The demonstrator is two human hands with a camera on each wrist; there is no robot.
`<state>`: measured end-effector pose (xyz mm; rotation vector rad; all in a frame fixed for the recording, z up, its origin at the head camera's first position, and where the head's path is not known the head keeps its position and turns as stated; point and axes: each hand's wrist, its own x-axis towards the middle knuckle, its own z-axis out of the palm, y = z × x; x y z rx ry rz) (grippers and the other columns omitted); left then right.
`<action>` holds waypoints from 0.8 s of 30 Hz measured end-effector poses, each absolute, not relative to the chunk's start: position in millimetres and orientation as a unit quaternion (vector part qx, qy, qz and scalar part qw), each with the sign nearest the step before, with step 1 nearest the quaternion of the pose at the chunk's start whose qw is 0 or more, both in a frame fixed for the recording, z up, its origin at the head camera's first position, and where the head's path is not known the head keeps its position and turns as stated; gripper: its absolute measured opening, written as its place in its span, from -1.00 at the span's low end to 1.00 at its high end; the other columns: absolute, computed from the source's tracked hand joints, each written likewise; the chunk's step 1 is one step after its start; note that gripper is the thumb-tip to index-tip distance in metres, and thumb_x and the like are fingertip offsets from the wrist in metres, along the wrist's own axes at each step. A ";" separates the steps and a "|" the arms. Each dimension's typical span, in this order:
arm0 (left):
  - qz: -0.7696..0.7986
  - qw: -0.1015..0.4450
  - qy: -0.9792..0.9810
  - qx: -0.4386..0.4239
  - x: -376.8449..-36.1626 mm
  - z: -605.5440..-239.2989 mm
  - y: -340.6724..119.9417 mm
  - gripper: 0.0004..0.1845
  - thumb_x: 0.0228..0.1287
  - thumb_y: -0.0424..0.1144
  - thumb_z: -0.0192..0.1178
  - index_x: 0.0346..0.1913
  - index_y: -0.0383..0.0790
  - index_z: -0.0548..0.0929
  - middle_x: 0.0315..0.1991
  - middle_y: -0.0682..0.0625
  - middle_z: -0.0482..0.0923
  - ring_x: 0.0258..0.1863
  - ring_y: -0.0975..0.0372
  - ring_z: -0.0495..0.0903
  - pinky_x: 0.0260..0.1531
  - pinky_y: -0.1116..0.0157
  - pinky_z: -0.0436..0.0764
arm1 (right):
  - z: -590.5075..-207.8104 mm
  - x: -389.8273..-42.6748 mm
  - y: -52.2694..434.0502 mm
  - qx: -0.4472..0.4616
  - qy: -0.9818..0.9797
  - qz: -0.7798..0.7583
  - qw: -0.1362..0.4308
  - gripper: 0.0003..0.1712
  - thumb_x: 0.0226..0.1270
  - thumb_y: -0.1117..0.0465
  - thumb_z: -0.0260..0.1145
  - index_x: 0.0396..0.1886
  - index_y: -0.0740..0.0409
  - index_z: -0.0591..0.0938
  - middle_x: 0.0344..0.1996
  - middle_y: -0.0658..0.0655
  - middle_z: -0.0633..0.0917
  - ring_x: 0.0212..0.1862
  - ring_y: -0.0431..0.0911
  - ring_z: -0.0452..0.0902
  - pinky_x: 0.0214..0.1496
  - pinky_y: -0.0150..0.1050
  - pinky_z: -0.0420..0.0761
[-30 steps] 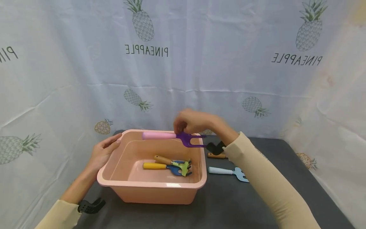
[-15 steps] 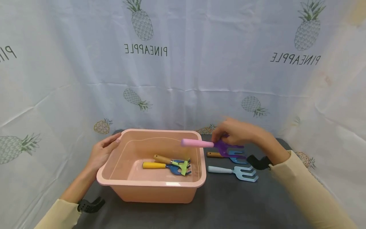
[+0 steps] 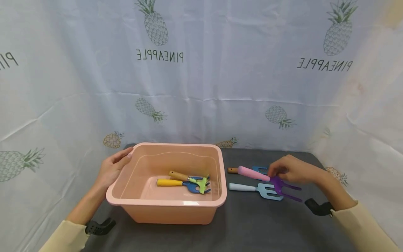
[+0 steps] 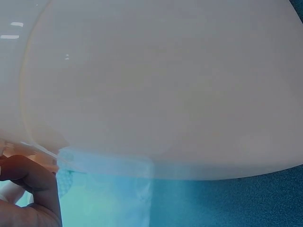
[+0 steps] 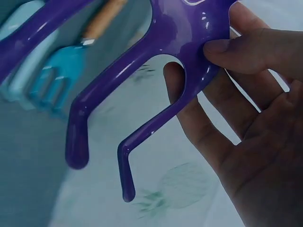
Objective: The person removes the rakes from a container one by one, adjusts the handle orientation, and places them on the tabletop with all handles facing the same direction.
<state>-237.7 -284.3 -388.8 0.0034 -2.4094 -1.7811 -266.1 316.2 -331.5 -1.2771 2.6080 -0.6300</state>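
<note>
My right hand (image 3: 292,169) pinches a purple hand fork with a pink handle (image 3: 253,174) by its head, thumb on one face and fingers behind. In the head view the fork overlaps two others: a pale blue hand fork (image 3: 242,187) and a blue one with a wooden handle (image 3: 233,170). At the left, my left hand (image 3: 111,168) grips the rim of a peach plastic tub (image 3: 167,202), thumb on top. Inside the tub lie a blue fork with a yellow handle (image 3: 169,182) and, across it, a small green rake with a wooden handle (image 3: 179,175).
The tub stands on a dark grey table (image 3: 252,227), with both loose forks to its right. A white curtain (image 3: 207,70) printed with pineapples hangs behind the table and along its sides.
My right hand has carried the purple fork from over the tub's right end to the right and down, over the two forks on the table. My left hand stays on the rim.
</note>
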 end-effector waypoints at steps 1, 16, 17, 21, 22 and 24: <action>-0.592 0.073 -0.802 0.001 -237.7 -388.8 -284.1 -0.28 0.54 0.13 0.14 0.58 -0.16 0.32 0.00 0.53 0.54 -0.07 0.65 0.61 -0.10 0.55 0.68 | -338.4 -265.8 321.3 -0.427 0.874 -0.215 0.086 -0.50 0.21 0.65 0.18 -0.24 -0.04 0.76 -0.31 -0.13 0.78 -0.29 -0.35 0.62 -0.26 -0.37 0.71; -0.605 0.075 -0.793 -0.005 -234.5 -386.8 -283.1 -0.28 0.56 0.08 0.14 0.59 -0.22 0.29 -0.01 0.56 0.54 -0.05 0.65 0.61 -0.10 0.57 0.68 | -421.5 -260.7 323.2 -0.457 0.846 -0.236 0.139 -0.41 -0.01 0.71 0.12 -0.25 0.01 0.75 -0.28 -0.08 0.79 -0.19 -0.35 0.70 -0.26 -0.37 0.71; -0.606 0.075 -0.792 -0.005 -234.5 -386.9 -283.0 -0.29 0.56 0.07 0.14 0.58 -0.23 0.29 -0.01 0.56 0.54 -0.05 0.65 0.61 -0.10 0.57 0.68 | -424.5 -260.6 321.9 -0.461 0.843 -0.238 0.140 -0.40 -0.03 0.72 0.10 -0.25 0.02 0.75 -0.28 -0.08 0.79 -0.19 -0.35 0.70 -0.26 -0.37 0.71; -0.603 0.075 -0.795 -0.003 -235.5 -387.4 -282.4 -0.30 0.56 0.07 0.14 0.59 -0.19 0.30 0.07 0.48 0.53 -0.03 0.66 0.60 -0.09 0.57 0.67 | -432.2 -259.0 317.7 -0.462 0.844 -0.235 0.139 -0.42 -0.04 0.71 0.12 -0.28 0.02 0.76 -0.31 -0.11 0.79 -0.20 -0.38 0.68 -0.25 -0.38 0.70; -0.600 0.075 -0.797 -0.002 -235.8 -387.3 -282.4 -0.30 0.56 0.08 0.14 0.59 -0.18 0.30 0.09 0.46 0.53 -0.03 0.66 0.59 -0.08 0.57 0.67 | -433.7 -258.8 316.7 -0.460 0.846 -0.231 0.138 -0.43 -0.03 0.70 0.14 -0.29 0.00 0.77 -0.31 -0.13 0.79 -0.20 -0.39 0.67 -0.23 -0.38 0.69; -0.596 0.073 -0.799 -0.002 -236.3 -386.9 -282.1 -0.30 0.56 0.08 0.13 0.59 -0.16 0.30 0.11 0.42 0.52 -0.02 0.67 0.59 -0.07 0.57 0.67 | -436.1 -257.8 315.0 -0.454 0.853 -0.221 0.135 -0.43 -0.03 0.68 0.16 -0.33 -0.04 0.79 -0.33 -0.18 0.78 -0.22 -0.41 0.64 -0.23 -0.38 0.65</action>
